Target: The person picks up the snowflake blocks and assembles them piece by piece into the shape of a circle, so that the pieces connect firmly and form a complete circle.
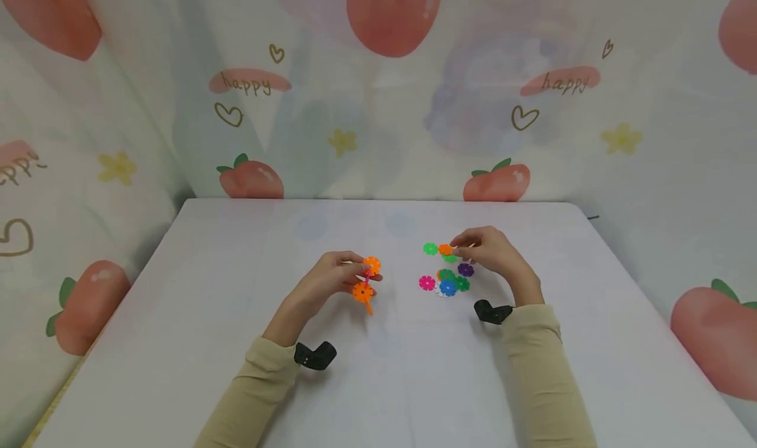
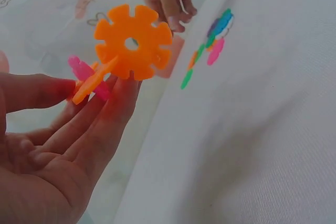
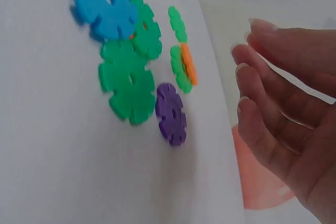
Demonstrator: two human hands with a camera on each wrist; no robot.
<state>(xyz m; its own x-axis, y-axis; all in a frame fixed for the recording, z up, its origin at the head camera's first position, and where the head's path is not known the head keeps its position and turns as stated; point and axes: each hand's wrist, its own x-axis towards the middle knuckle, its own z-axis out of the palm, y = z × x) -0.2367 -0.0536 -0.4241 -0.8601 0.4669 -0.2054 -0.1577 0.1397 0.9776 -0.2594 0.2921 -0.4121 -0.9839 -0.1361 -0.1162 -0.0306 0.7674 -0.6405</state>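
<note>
Closed in at the back, left and right by pale printed fabric [image 1: 384, 175], meeting in a soft fold at the far left corner. Patterned with large red fruits [image 1: 497, 183], some topped by green leaves, along with yellow flowers [image 1: 621, 139], brown heart outlines [image 1: 524, 117] and "happy" lettering [image 1: 568, 81] over pink smears. Tinted here and there with faint blue and lilac patches. Filled across the foreground by a broad white surface [image 1: 177, 336], rounded at its far right corner and reaching close to the back fabric. Edged at lower left by a narrow yellowish strip [image 1: 57, 395]. Lit gently and rather dimly, with soft-edged shadows.
</note>
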